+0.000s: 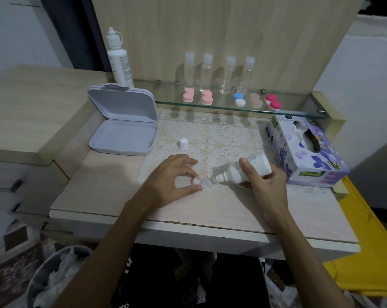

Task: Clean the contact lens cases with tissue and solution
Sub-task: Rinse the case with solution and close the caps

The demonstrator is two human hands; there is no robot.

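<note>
With our left hand (177, 178) pinching the clear lens case (201, 181) and our right hand (262, 181) gripping the tilted solution bottle (245, 170), we risk over-squeezing and flooding the desk (112, 187).

Open mat behind the hands — cap (183, 144), tissue box (308, 150) perhaps crowding sides.

Room dim, light cool and weak, coming from above and in front. Brightest patch on desk (103, 196) near left hand (172, 181). Clear bottles (219, 72) throw soft double shadows on wood panel (232, 30) and down onto lace mat (221, 134). Glass shelf (210, 105) shows faint sheen, no hard glare. Corners dark, floor under desk nearly black. Wide-angle bend: desk edges bow, forearms stretch toward bottom. Bin (54, 276) and lower left smeared, soft. Fine detail muddy, grainy.
</note>
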